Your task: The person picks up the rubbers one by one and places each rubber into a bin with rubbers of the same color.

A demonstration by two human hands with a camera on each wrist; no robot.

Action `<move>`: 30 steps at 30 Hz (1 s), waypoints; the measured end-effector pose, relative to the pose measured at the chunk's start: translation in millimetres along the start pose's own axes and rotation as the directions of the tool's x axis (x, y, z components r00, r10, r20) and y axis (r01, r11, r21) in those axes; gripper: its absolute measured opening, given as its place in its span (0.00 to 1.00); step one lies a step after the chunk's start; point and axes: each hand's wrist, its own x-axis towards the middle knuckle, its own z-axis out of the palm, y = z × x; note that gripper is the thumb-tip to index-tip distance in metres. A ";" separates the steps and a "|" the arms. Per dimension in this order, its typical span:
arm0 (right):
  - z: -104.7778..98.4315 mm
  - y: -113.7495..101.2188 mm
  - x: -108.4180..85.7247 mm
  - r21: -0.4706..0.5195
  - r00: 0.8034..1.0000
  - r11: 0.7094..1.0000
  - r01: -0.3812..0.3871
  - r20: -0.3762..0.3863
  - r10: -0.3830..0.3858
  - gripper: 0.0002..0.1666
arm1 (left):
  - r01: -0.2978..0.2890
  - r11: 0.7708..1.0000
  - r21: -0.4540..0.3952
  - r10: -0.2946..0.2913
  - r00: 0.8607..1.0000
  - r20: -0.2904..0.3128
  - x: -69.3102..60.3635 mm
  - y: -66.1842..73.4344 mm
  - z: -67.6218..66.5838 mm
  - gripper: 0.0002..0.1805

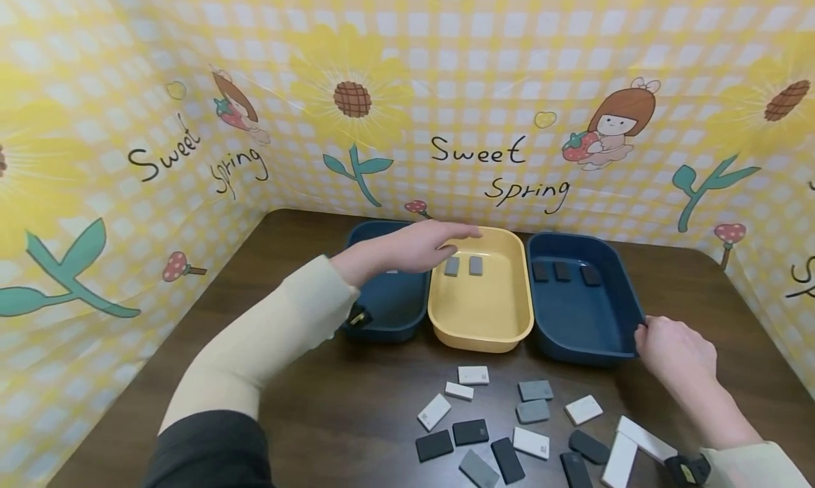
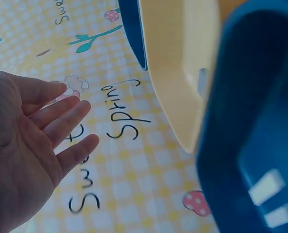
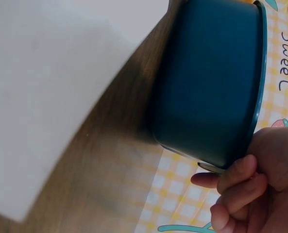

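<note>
Right hand (image 1: 680, 351) grips rightmost bin (image 1: 582, 322) to its left

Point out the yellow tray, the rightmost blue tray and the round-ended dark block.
Yellow tray (image 1: 484, 311): head view, bare floor inside.
Rightmost blue tray (image 1: 581, 320): head view, bare floor inside.
Round-ended dark block (image 1: 588, 447): head view, middle of its top face.

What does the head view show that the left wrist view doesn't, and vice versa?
Head only: the right hand gripping the right blue tray, and loose blocks on the brown table.
Left wrist only: the palm of the left hand, and two white blocks clearly in the left blue tray.
Both: left hand, yellow tray, both blue trays, patterned cloth.
</note>
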 end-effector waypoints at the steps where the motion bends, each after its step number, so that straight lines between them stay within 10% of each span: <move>1: -0.5 1.4 0.0 -0.003 1.000 1.000 -0.001 0.000 0.001 0.18 | -0.010 1.000 -0.007 0.010 1.000 -0.020 -9.1 -1.3 3.1 0.25; 12: -1.6 8.0 -2.1 -0.005 0.999 1.000 -0.020 0.027 0.020 0.19 | -0.120 0.993 0.007 0.120 0.981 -0.152 -91.4 -1.0 72.0 0.23; 21: 0.5 6.5 -3.9 -0.009 1.000 1.000 -0.012 0.010 0.012 0.17 | -0.149 0.981 0.125 0.148 0.989 0.021 -129.8 11.3 131.7 0.26; 30: -0.3 0.6 2.4 -0.014 1.000 1.000 0.013 -0.008 -0.013 0.17 | -0.197 0.962 0.191 0.167 0.972 0.165 -136.1 14.6 154.1 0.29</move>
